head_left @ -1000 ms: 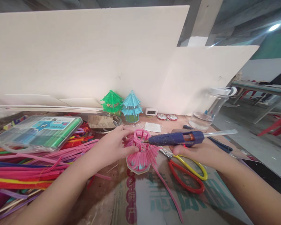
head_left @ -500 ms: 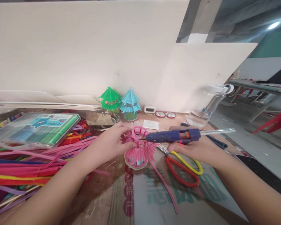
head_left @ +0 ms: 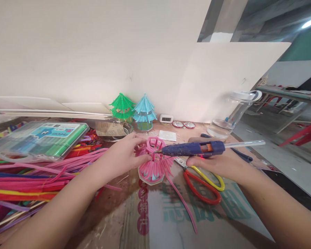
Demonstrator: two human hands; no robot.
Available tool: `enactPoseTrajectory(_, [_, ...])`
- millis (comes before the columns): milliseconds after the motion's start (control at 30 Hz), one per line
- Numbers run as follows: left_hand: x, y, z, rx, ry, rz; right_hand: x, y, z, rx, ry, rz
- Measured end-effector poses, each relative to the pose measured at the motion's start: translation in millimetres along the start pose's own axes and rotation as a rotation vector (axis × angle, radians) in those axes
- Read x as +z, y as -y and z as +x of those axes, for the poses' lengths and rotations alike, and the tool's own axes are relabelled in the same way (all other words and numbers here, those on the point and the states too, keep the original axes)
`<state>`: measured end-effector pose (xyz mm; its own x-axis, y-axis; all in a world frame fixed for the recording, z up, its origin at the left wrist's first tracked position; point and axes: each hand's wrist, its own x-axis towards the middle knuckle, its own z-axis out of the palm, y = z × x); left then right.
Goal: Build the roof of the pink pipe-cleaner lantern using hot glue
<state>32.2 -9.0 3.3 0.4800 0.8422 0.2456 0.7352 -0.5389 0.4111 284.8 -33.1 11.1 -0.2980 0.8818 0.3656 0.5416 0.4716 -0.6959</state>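
Observation:
A pink pavilion model (head_left: 152,170) made of pipe cleaners stands on the table in front of me, on a pale many-sided base. My left hand (head_left: 134,152) grips its left side, thumb and fingers around the upper part. In my right hand (head_left: 209,162) is a blue hot glue gun (head_left: 191,149), held sideways with a clear glue stick out of its back. The nozzle is at the model's middle, by my left thumb; whether it touches I cannot tell. One long pink pipe cleaner (head_left: 182,204) trails from the model toward me.
Scissors (head_left: 202,186) with red and yellow handles lie under my right hand. Loose pipe cleaners (head_left: 28,183) and a marker case (head_left: 41,140) fill the left. Behind stand a green model (head_left: 121,107), a blue model (head_left: 144,112), a small clock (head_left: 166,119) and a clear jug (head_left: 226,114).
The view has shifted slightly. Both hands, the glue gun and the pink model keep nearly the same places relative to each other.

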Motion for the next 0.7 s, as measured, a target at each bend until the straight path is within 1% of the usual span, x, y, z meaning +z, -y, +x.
enactPoseTrajectory(100, [1.0, 1.4, -0.2, -0.003, -0.001, -0.007, 0.5, 2.8, -0.2, 0.021, -0.017, 0.06])
enactPoseTrajectory(200, [0.8, 1.4, 0.3, 0.0, 0.01, -0.005, -0.3, 4.2, -0.4, 0.021, 0.011, 0.092])
enactPoseTrajectory(333, [-1.6, -2.3, 1.4, -0.003, 0.042, 0.001, -1.6, 2.4, -0.6, 0.007, 0.021, 0.079])
enactPoseTrajectory(467, [-3.3, -5.9, 1.8, -0.005, 0.039, 0.013, -1.5, 2.2, 0.0, 0.027, 0.036, 0.103])
enactPoseTrajectory(533, [-3.2, -5.7, 1.6, -0.009, 0.041, 0.003, -1.2, 3.1, 0.5, 0.028, 0.053, 0.125])
enactPoseTrajectory(700, [-1.8, -2.3, 0.7, -0.015, 0.041, 0.003, -0.9, 2.7, 0.6, 0.028, 0.034, 0.118])
